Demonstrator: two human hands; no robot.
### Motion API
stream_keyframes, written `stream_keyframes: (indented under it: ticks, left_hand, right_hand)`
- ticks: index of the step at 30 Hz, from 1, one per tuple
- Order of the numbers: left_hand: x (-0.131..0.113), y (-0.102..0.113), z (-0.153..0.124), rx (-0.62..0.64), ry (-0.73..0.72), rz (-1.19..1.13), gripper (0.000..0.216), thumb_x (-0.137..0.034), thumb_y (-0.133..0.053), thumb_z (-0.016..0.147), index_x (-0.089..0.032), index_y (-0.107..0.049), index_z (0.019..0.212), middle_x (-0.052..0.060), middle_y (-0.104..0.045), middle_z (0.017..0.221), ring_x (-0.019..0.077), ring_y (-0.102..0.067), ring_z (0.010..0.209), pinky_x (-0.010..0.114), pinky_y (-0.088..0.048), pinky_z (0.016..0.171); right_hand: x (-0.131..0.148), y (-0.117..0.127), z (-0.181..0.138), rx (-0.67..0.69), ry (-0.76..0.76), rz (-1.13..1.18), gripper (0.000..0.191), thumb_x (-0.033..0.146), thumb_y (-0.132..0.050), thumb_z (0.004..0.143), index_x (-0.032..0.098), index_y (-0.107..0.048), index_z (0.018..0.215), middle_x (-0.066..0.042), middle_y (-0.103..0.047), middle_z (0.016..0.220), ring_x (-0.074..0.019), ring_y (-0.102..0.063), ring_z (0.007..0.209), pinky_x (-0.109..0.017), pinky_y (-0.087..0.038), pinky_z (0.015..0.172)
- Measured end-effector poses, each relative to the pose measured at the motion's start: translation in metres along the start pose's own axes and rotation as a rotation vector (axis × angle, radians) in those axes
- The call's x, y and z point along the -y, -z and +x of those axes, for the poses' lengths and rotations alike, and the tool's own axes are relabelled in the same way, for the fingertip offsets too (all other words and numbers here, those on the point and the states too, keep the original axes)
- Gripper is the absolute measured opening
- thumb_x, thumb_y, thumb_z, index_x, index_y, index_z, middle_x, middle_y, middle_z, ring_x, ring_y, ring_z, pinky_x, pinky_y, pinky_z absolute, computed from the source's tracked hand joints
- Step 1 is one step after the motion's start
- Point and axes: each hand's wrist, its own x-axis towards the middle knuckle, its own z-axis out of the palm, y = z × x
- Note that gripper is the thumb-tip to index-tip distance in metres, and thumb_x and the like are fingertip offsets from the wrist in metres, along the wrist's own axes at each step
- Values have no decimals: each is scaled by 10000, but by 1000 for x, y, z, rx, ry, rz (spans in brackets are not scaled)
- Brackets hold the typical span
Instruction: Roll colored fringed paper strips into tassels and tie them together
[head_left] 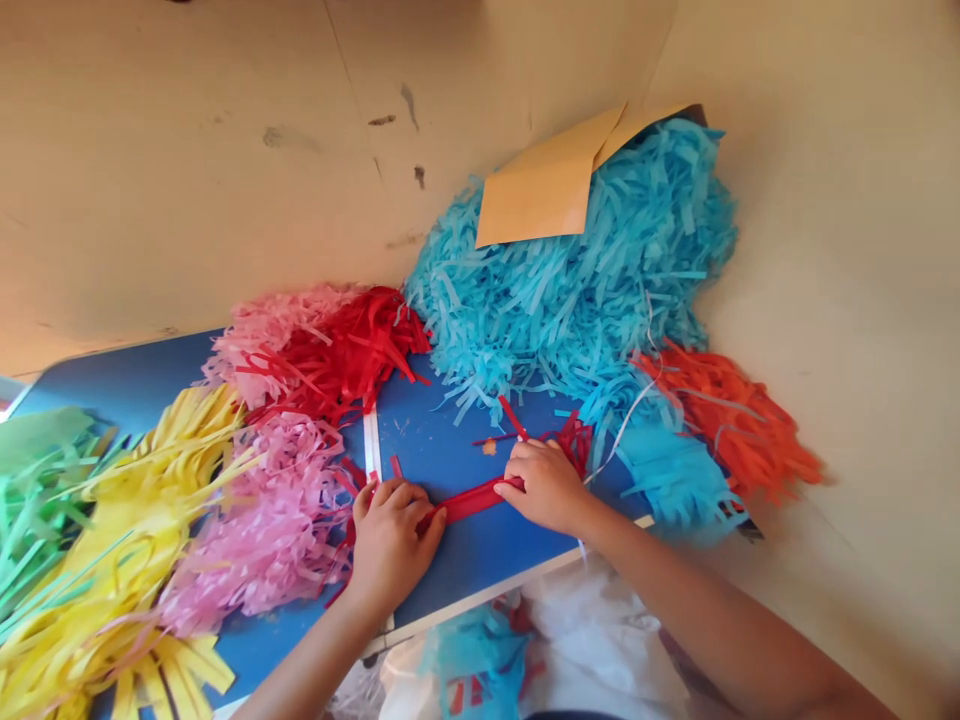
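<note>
As one red strip lies on the table, the left hand and right hand each pinch an end. Two pink fringe heaps sit just beside the left hand.

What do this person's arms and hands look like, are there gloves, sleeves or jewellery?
Both the left hand and the right hand are bare: no gloves, and no ring, watch or bracelet shows. The left forearm and right forearm are uncovered too; no sleeve shows on the parts in view.

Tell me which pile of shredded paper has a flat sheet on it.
The large light-blue shredded-paper pile at the back; only it carries the folded tan paper sheet.
</note>
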Motion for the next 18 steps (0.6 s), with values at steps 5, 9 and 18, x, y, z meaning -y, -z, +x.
stream_keyframes:
  ticks: [5,9,18]
  left_hand:
    - [1,-2,3,3,4,13,262,-318,-582,890,-223,-693,673,31,-697,830,241,-602,918,499,-338,966]
    - [2,0,6,51,6,28,258,-322,-588,882,-223,-678,662,31,-696,828,251,-603,923,522,-340,968]
    - [-14,13,5,18,-302,274,211,-184,-554,923,-310,-697,1012,24,-704,954,283,-584,1053,637,-215,1098]
  right_hand:
    - [3,1,4,18,-27,-28,254,303,-763,818,194,-633,629,11,-617,749,-173,-560,809,-308,-273,696]
    - [2,0,8,33,-55,-43,322,308,-773,803,188,-580,575,16,-600,716,-168,-559,768,-303,-255,673]
    - [12,8,4,-111,-100,-193,253,351,-785,802,196,-604,886,-33,-652,881,-239,-567,868,-358,-292,756]
